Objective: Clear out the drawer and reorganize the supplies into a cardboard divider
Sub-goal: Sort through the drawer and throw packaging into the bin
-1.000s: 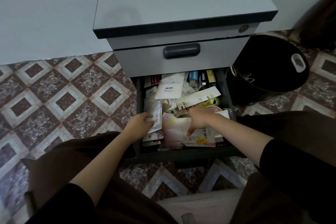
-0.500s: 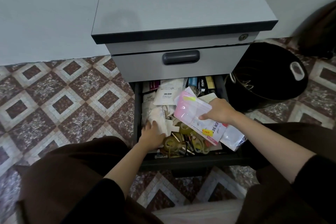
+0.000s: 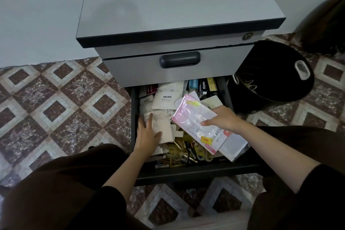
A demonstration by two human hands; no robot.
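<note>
pinching flat pink plastic packet (image 3: 193, 117) in right hand (image 3: 223, 120) over dark metal drawer (image 3: 186, 172); flat uncurled left hand (image 3: 147, 133) pinning cream cloth pouch (image 3: 162, 125) inside. lift straight up.

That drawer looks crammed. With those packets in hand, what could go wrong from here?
The right hand pinches a pink-and-white plastic packet stacked on a white plastic sleeve; the lower one might slip out and fall. Loose gold-coloured metal bits lie at the front of the open dark drawer; they could snag on the packets or spill.
</note>
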